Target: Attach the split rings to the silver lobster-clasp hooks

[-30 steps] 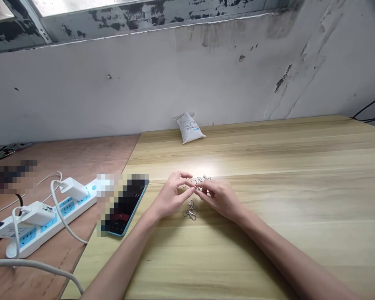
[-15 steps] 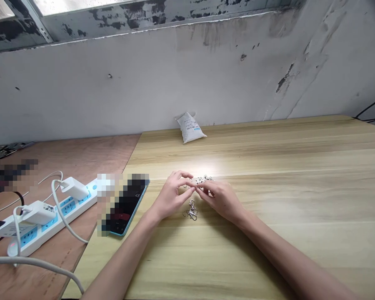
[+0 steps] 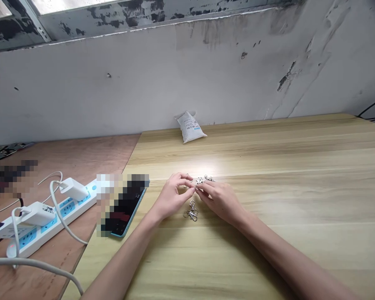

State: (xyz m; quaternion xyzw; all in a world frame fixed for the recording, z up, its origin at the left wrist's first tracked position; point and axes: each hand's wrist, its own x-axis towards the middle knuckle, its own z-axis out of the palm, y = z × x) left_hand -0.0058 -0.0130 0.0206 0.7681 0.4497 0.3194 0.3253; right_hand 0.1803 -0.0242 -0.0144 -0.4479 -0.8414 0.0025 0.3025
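Observation:
My left hand (image 3: 174,195) and my right hand (image 3: 221,201) meet fingertip to fingertip just above the wooden table. Thumb and fingers of each are pinched around a small shiny metal piece (image 3: 196,188), mostly covered, so its exact kind is unclear. Behind the fingertips lies a pile of silver swivel snap hooks (image 3: 201,180), partly hidden by my right hand. A few thin metal rings (image 3: 185,186) show beside my left fingers. Nearer to me, between the wrists, sits a small cluster of snap hooks with rings (image 3: 192,211).
Left of my left arm lies a phone (image 3: 129,210), partly blurred out. A power strip (image 3: 67,207) with white chargers (image 3: 73,188) and cables rests on the brown tabletop (image 3: 112,150). A white labelled packet (image 3: 190,127) stands near the wall.
My hands stay almost in place, with the right fingers slightly more curled around the small metal piece. The hook cluster on the table has not moved; the view has shifted slightly.

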